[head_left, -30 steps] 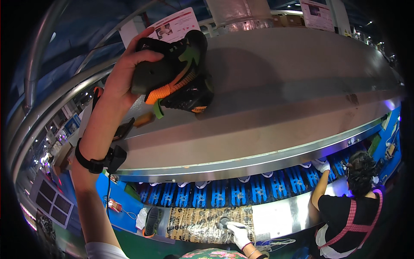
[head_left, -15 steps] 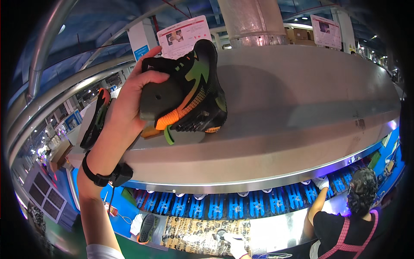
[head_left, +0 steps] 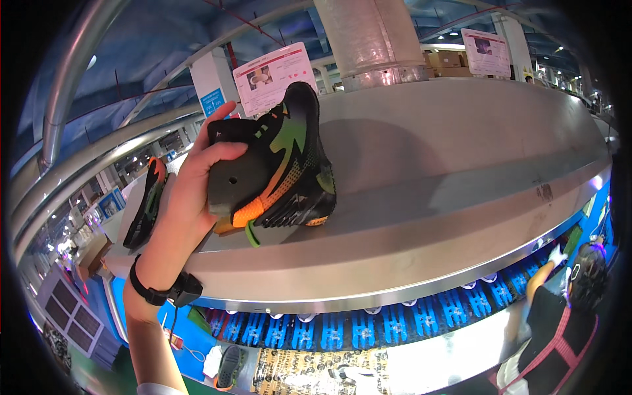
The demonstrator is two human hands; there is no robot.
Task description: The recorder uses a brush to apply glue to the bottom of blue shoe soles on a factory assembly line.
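My left hand [head_left: 204,172] grips a black, green and orange shoe [head_left: 296,155] by its opening. A dark block with a small round hole, which looks like a shoe last [head_left: 232,179], fills the opening. My thumb lies across the last, and the other fingers are partly hidden behind it. The shoe is tilted with its toe up, its lower end close to the grey metal hood [head_left: 421,164]; whether they touch I cannot tell. Left of my wrist, a second similar shoe [head_left: 146,205] leans on the hood. My right hand is not in view.
Below the hood's edge runs a row of blue holders [head_left: 332,331]. A shoe [head_left: 229,367] lies by a brown patterned strip [head_left: 289,372] on the bench. At the lower right, a co-worker [head_left: 569,316] reaches toward the line. Printed sheets [head_left: 276,76] and a wide duct [head_left: 375,39] rise behind.
The held shoe and my left hand sit slightly lower in the picture, as does the hood. The co-worker has shifted right. The gloved hand over the patterned strip is now only a blurred white shape.
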